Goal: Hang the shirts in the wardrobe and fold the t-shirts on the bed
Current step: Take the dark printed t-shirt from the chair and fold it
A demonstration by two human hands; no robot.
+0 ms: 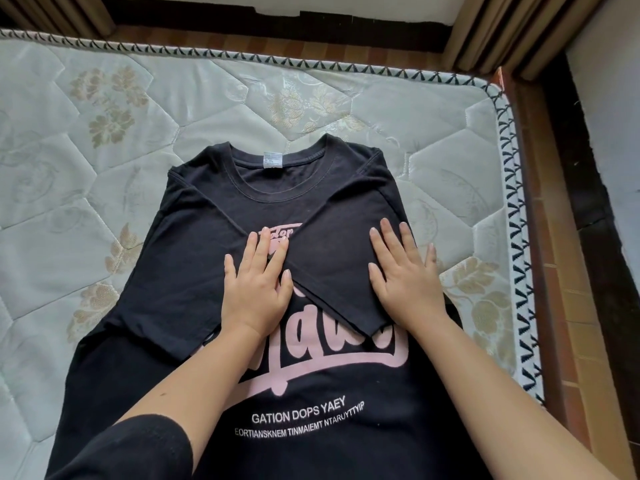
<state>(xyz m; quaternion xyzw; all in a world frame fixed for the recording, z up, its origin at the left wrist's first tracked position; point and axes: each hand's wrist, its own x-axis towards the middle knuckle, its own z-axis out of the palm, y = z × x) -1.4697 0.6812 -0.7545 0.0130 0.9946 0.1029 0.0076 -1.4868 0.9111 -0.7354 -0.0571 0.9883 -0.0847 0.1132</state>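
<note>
A black t-shirt (pixel 194 258) with pink lettering lies face up on the mattress (pixel 104 133), collar pointing away from me. Both short sleeves are folded inward over the chest and meet near the middle. My left hand (pixel 254 285) lies flat, fingers straight, on the edge of the left folded sleeve. My right hand (pixel 403 275) presses flat on the right folded sleeve, fingers spread. Neither hand grips the cloth. The shirt's lower hem runs out of view below.
The quilted pale mattress has a patterned trim edge (pixel 516 209) at the right and far side. A wooden bed frame (pixel 547 271) borders it on the right. Striped curtains (pixel 512 29) hang at the back right, and a dark floor strip lies beyond.
</note>
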